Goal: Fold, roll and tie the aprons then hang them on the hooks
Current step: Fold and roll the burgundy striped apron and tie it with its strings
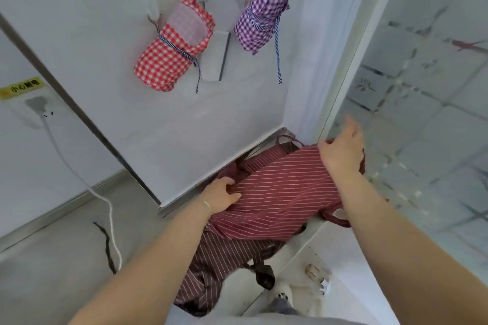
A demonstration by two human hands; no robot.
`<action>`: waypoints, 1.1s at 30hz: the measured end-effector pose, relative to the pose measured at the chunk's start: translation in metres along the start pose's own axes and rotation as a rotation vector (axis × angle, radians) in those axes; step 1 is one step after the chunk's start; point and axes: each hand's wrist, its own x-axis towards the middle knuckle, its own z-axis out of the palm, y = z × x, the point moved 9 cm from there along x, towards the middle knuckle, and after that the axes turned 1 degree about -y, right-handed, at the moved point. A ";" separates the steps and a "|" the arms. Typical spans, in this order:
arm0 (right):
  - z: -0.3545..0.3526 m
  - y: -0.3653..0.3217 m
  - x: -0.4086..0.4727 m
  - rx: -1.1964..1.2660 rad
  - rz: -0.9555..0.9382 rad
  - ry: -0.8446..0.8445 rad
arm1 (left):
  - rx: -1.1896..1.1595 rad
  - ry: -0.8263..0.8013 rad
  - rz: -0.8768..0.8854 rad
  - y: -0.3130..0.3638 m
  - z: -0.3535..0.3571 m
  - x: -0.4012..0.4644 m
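Two aprons are already rolled, tied and hung; one more, the maroon striped apron (277, 192), is mine to deal with now, so I count three in all. It is the largest thing near my hands, sprawled at about 6 o'clock in the view, its upper part spread between my hands and the rest drooping toward the floor (52, 258) with a dark strap (262, 273) dangling. I judge it is stretched out this way so I can flatten it for the first fold.

At 11 o'clock the red checked roll (169, 55) hangs against the white panel (92, 34), bound by a striped tie. At 12 o'clock the purple checked roll (264, 8) hangs the same way, its tie trailing down. Each seems to hang from its own wall hook, though the hooks are mostly hidden.

My right hand (340, 150), at about 3 o'clock, lies over the apron's far edge with fingers curled on the cloth; it looks like a grip, though I cannot see the fingertips. My left hand (221, 195), near 7 o'clock, has its thumb and fingers bunched into the fabric, gripping it.

One white cable (105, 198) runs from a wall socket (37, 105) at 9 o'clock down to the floor.
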 end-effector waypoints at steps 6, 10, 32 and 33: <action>0.140 -0.007 -0.096 -0.320 -0.474 -0.707 | -0.150 0.182 -0.128 -0.041 0.014 0.004; 0.185 0.022 -0.127 -0.520 -0.390 -0.958 | -0.339 0.242 -0.348 -0.067 0.014 0.001; 0.155 -0.030 -0.071 0.999 0.369 -1.101 | -0.936 0.326 -0.151 0.003 0.008 -0.006; 0.155 -0.022 -0.078 0.974 0.403 -1.142 | -0.965 0.268 -0.158 -0.001 0.015 -0.004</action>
